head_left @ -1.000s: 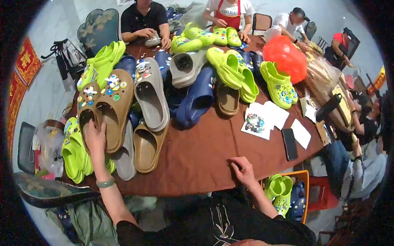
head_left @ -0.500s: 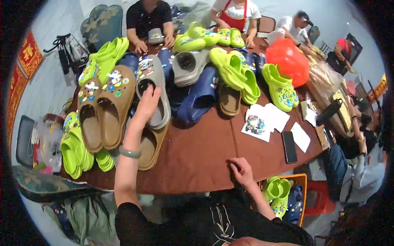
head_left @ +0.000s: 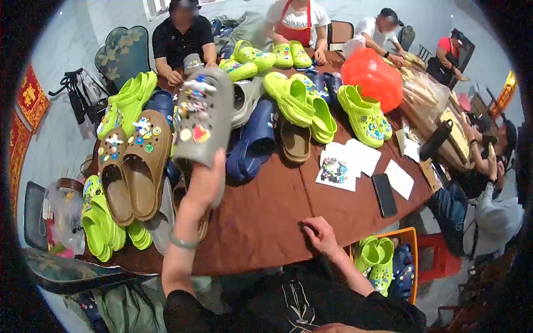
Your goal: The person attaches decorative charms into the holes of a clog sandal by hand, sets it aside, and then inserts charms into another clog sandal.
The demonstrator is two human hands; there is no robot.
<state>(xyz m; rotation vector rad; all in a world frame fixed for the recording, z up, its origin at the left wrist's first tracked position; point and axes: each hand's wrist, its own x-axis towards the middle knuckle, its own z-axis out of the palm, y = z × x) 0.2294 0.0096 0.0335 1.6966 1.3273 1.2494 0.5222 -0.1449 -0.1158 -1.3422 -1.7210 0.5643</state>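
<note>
A grey clog (head_left: pixel 206 119) with colourful charms on its upper is raised above the shoe pile, and my left hand (head_left: pixel 205 180) grips it from below, the fingers partly inside or behind it. A pair of brown clogs (head_left: pixel 145 183) with charms lies to its left. Blue clogs (head_left: pixel 252 147) and lime green clogs (head_left: pixel 288 100) are heaped to its right. My right hand (head_left: pixel 320 236) rests at the table's near edge, its fingers curled; whether anything is in them is too small to tell.
On the brown cloth (head_left: pixel 266 222) lie a black phone (head_left: pixel 384 195), white papers (head_left: pixel 363 158) and a red plastic bag (head_left: pixel 372 80). An orange crate (head_left: pixel 413 261) of clogs stands below the right edge. Several people sit or stand around the far and right sides.
My left hand has moved from the brown clogs to the grey clog, taken hold of it and lifted it off the pile. My right hand stays at the table edge.
</note>
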